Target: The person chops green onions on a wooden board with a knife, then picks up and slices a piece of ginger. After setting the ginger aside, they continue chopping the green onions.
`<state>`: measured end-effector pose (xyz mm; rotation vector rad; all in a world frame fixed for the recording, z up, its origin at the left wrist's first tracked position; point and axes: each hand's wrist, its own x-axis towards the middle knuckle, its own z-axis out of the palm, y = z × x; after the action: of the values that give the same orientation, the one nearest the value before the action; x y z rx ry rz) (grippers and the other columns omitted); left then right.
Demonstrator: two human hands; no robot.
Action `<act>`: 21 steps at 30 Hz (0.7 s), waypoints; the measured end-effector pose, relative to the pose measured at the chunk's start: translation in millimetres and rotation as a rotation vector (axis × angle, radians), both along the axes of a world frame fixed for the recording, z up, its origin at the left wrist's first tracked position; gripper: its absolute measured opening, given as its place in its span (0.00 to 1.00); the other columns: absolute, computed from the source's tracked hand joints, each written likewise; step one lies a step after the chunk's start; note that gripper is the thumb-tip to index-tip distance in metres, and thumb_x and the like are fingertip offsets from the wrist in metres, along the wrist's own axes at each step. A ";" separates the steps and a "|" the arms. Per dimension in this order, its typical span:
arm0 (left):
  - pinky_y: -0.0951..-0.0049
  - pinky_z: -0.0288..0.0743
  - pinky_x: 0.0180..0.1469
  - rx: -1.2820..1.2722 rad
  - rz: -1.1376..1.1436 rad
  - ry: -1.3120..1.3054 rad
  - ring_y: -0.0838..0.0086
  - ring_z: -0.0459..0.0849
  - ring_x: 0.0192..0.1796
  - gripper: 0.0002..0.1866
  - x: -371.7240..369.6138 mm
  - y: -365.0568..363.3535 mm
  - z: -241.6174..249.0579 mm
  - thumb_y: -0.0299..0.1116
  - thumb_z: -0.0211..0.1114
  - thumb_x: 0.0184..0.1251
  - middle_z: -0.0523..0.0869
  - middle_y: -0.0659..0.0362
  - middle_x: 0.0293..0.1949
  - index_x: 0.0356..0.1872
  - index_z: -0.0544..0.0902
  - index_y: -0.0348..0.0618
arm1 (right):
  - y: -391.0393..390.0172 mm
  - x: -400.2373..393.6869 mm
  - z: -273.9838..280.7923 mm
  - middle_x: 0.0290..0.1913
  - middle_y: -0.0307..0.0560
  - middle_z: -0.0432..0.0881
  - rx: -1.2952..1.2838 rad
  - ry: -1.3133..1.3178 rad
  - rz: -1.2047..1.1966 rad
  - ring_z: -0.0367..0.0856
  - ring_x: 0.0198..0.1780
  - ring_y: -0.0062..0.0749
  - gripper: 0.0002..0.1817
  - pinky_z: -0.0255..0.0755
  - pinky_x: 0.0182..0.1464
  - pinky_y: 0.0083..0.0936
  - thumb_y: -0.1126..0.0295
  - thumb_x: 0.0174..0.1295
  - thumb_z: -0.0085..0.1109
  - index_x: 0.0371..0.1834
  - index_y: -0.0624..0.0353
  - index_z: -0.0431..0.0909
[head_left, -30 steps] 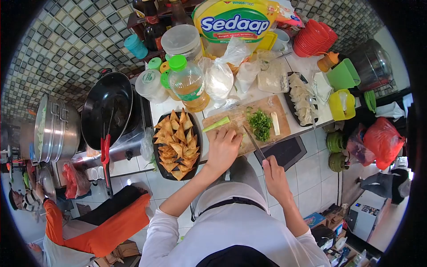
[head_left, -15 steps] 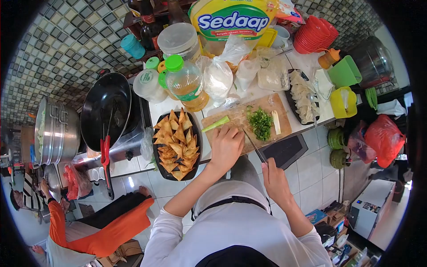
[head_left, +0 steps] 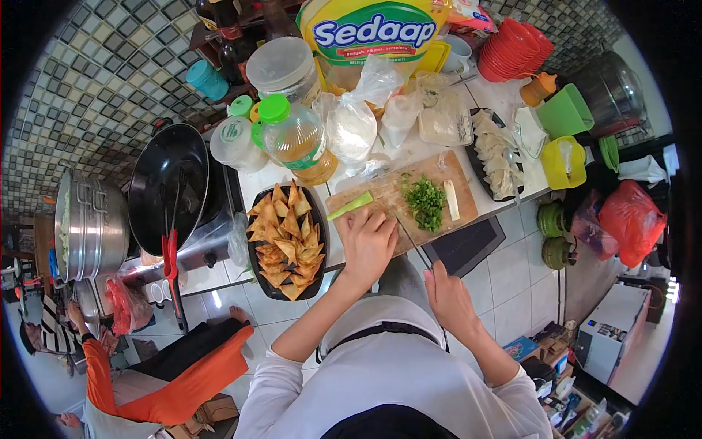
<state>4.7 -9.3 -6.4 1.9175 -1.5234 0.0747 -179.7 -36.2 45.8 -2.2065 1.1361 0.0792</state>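
Observation:
My left hand [head_left: 370,243] rests on the near left of the wooden cutting board [head_left: 456,174]. Its fingers are curled over a light green vegetable stalk [head_left: 350,205], whose far end sticks out to the left. In my right hand [head_left: 449,294] is the handle of a knife [head_left: 415,244], its blade pointing over the board beside my left fingertips. The stalk's near end and the blade's tip are hard to make out. A pile of chopped green leaves [head_left: 426,205] lies right of the blade, with a pale white stalk piece [head_left: 451,200] beside it.
Left of the board, a black plate [head_left: 319,222] holds folded fried pastries. Behind stand an oil bottle [head_left: 295,139] and plastic bags; a black plate of pale wrappers [head_left: 495,157] is at right. A wok [head_left: 170,186] with red-handled tongs sits left. Another person's orange sleeve [head_left: 99,373] shows lower left.
The whole view has shifted slightly, with the countertop things appearing a little farther left. Both hands keep their grips, and the knife stays beside the left fingers.

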 end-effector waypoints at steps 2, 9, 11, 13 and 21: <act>0.59 0.60 0.46 0.000 -0.001 0.003 0.69 0.74 0.39 0.05 -0.2 -1.0 0.5 0.31 0.70 0.48 0.77 0.66 0.27 0.28 0.84 0.49 | -2.6 0.8 -2.9 0.17 0.64 0.76 -0.009 0.001 0.007 0.77 0.22 0.64 0.15 0.69 0.23 0.53 0.61 0.72 0.43 0.39 0.64 0.64; 0.55 0.60 0.50 0.080 0.001 -0.014 0.68 0.74 0.43 0.06 1.1 1.7 4.9 0.33 0.68 0.50 0.78 0.65 0.30 0.30 0.85 0.47 | -9.7 15.9 -8.6 0.18 0.64 0.76 -0.086 0.041 0.000 0.78 0.24 0.63 0.15 0.70 0.24 0.52 0.59 0.72 0.43 0.38 0.63 0.65; 0.55 0.60 0.50 0.080 0.010 -0.010 0.68 0.74 0.43 0.06 3.3 2.3 6.5 0.33 0.68 0.50 0.78 0.65 0.31 0.30 0.85 0.47 | -7.9 13.0 -3.0 0.18 0.67 0.75 -0.044 0.058 -0.021 0.77 0.26 0.66 0.15 0.69 0.27 0.55 0.60 0.72 0.43 0.36 0.63 0.64; 0.54 0.60 0.51 0.052 0.066 -0.035 0.68 0.74 0.43 0.05 4.4 4.0 5.9 0.34 0.68 0.52 0.78 0.65 0.30 0.30 0.84 0.48 | -4.2 2.4 -1.2 0.18 0.67 0.74 -0.026 0.089 -0.048 0.76 0.26 0.67 0.15 0.68 0.28 0.55 0.61 0.72 0.43 0.36 0.64 0.65; 0.55 0.60 0.52 0.067 0.038 -0.071 0.69 0.75 0.42 0.04 4.7 1.6 5.9 0.35 0.69 0.55 0.79 0.66 0.29 0.30 0.85 0.50 | -14.2 8.2 -4.6 0.18 0.67 0.73 0.052 -0.112 -0.160 0.74 0.26 0.67 0.16 0.65 0.29 0.52 0.61 0.72 0.44 0.34 0.65 0.66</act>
<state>9.4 -7.7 -0.5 2.0168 -1.5535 0.1104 -171.5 -50.4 41.2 -2.0405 1.2285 -0.0814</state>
